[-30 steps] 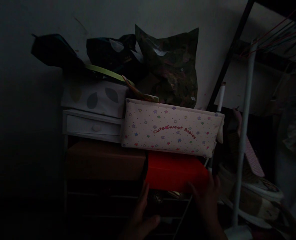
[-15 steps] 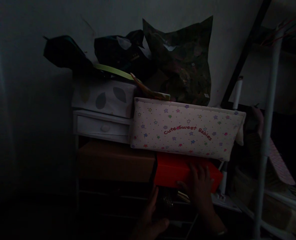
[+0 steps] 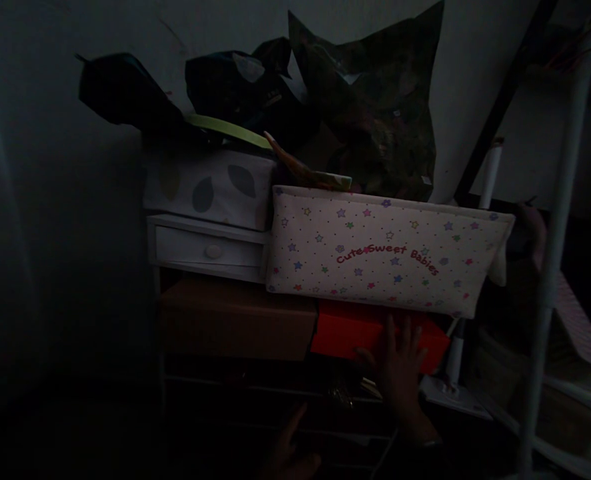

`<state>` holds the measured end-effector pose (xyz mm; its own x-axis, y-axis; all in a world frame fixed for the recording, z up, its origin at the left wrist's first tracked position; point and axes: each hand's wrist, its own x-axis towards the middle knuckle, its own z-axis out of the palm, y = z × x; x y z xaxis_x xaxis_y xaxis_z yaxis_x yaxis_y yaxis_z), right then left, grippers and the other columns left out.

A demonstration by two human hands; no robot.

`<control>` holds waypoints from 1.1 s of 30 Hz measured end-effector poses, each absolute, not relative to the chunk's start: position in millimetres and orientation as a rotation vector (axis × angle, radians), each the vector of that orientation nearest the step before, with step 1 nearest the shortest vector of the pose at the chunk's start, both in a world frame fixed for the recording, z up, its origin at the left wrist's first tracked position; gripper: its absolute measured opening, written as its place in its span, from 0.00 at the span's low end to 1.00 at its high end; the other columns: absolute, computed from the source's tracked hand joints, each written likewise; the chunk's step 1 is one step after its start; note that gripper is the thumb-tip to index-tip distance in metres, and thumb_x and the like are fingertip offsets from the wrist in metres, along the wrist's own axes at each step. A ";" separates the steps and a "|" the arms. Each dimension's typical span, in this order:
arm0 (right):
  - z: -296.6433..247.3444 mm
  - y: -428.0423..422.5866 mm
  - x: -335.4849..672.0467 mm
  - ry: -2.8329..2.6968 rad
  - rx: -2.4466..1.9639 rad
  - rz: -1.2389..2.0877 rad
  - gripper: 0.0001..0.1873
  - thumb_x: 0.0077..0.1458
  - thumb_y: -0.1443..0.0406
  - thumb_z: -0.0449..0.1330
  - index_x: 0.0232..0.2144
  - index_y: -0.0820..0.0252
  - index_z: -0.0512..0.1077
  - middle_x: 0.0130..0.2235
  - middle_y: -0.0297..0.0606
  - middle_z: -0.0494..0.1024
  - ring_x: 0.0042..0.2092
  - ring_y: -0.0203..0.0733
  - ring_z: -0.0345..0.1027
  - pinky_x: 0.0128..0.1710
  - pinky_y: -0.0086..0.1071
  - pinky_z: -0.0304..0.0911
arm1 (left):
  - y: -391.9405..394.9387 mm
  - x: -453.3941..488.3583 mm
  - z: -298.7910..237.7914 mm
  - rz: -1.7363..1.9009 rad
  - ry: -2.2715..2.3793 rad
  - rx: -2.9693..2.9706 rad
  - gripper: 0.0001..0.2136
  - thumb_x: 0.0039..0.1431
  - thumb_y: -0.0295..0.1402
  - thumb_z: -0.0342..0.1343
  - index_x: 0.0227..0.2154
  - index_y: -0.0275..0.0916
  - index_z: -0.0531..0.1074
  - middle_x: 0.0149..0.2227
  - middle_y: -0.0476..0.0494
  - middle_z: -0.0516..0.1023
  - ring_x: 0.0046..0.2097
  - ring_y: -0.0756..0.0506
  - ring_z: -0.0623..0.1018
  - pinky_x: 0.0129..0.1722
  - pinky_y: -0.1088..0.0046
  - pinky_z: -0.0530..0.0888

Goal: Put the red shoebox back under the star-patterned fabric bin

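Since the earlier frame, right hand (image 3: 399,373) slides up flat on the red box (image 3: 350,330), fingers spread, gripping nothing. This box lies lengthwise left-right under the star-patterned organizer (image 3: 380,257). Left hand (image 3: 288,450) hangs lower, open.

the right hand (image 3: 399,373) lies flat on the box (image 3: 355,328) under the star bin (image 3: 382,252). another box (image 3: 235,319) sits left of it. bags (image 3: 370,107) lie on top.
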<state>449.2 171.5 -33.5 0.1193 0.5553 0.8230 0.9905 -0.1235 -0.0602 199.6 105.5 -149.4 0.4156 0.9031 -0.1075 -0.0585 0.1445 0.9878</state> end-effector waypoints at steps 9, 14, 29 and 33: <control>-127.9 141.1 359.3 -1.719 -1.393 0.024 0.13 0.59 0.60 0.52 0.44 0.53 0.71 0.41 0.44 0.79 0.43 0.47 0.75 0.43 0.44 0.72 | 137.8 168.6 -154.9 1.191 1.213 1.150 0.30 0.48 0.42 0.53 0.53 0.30 0.63 0.59 0.27 0.66 0.61 0.36 0.67 0.59 0.60 0.66; -160.0 167.1 318.7 -1.476 -1.249 0.821 0.23 0.53 0.57 0.58 0.51 0.55 0.68 0.52 0.44 0.76 0.54 0.48 0.70 0.56 0.44 0.64 | 163.6 159.1 -149.4 1.271 1.355 1.385 0.25 0.49 0.35 0.51 0.52 0.34 0.66 0.59 0.33 0.67 0.60 0.39 0.68 0.58 0.62 0.67; -169.4 197.6 307.8 -1.233 -1.107 1.003 0.26 0.44 0.62 0.61 0.48 0.56 0.71 0.53 0.44 0.75 0.55 0.49 0.68 0.58 0.48 0.61 | 188.0 158.3 -148.3 1.044 1.525 1.796 0.29 0.49 0.27 0.52 0.57 0.40 0.67 0.61 0.38 0.67 0.65 0.35 0.61 0.67 0.51 0.49; -156.9 198.7 314.3 -1.380 -1.178 0.795 0.21 0.51 0.57 0.59 0.48 0.54 0.71 0.53 0.45 0.72 0.57 0.48 0.65 0.59 0.46 0.60 | 189.8 163.2 -158.4 1.082 1.398 1.717 0.30 0.50 0.26 0.51 0.59 0.40 0.64 0.64 0.38 0.63 0.66 0.36 0.59 0.67 0.52 0.49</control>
